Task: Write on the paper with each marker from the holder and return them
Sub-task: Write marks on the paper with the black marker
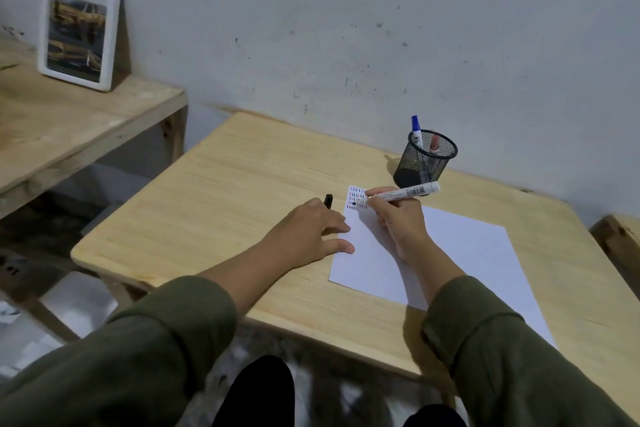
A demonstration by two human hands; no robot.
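The step in hand looks like marking the paper with the black marker, and doing it well starts with the largest support: the table gives a flat wooden bed, so the paper should stay pressed flat on it while the tip travels. The left hand lies palm down with fingers spread, its thumb and forefinger touching the sheet's left edge; it also seems to pinch a small black cap, though how firmly is hard to tell. Keeping that hand's weight on the edge should stop the sheet from sliding. The right hand is closed around the marker in a writing grip, barrel tilted low and pointing back toward the holder, tip at the far left corner of the sheet. Short, light strokes set just beside the existing marks would probably keep the rows tidy and avoid smearing wet ink under the palm. The paper is white, mostly blank, lying slantwise near the table's right side, with rows of small dark and reddish dashes in that far corner. The black mesh holder stands just beyond it, holding a blue-capped marker and a red-capped marker.
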